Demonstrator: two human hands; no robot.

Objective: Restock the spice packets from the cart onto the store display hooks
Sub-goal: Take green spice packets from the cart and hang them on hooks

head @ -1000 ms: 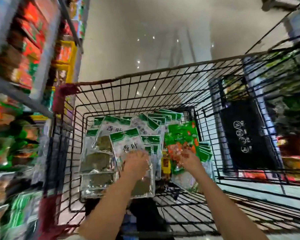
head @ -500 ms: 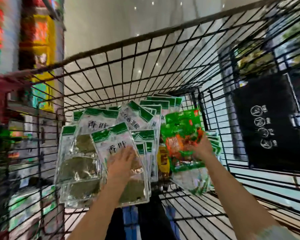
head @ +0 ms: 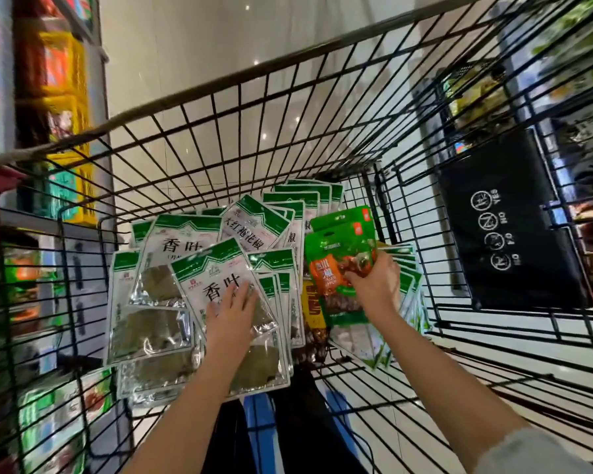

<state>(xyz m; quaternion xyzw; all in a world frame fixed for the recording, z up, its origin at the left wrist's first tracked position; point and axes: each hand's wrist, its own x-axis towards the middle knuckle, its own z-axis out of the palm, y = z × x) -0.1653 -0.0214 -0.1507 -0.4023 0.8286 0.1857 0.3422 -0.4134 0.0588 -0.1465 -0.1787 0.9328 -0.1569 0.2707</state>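
Wire cart (head: pixel 322 107) holding spice packets: left hand (head: pixel 231 311) lies flat, fingers spread, on the bay-leaf packet (head: pixel 220 285); right hand (head: pixel 374 285) pinches the green pouch (head: pixel 339 254), upright, alongside.

In the cart (head: pixel 124 118), my left hand (head: pixel 235 311) lies on the top leaf packet (head: pixel 216 268) at left; peppercorn packets (head: pixel 254 227) fan out behind it; my right hand (head: pixel 374 285) holds a pouch (head: pixel 339 248) to their right

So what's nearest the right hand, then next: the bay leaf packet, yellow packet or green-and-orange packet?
1. The green-and-orange packet, gripped in the right hand.
2. The yellow packet, just left of that hand.
3. The bay leaf packet, farther left, under the left hand.
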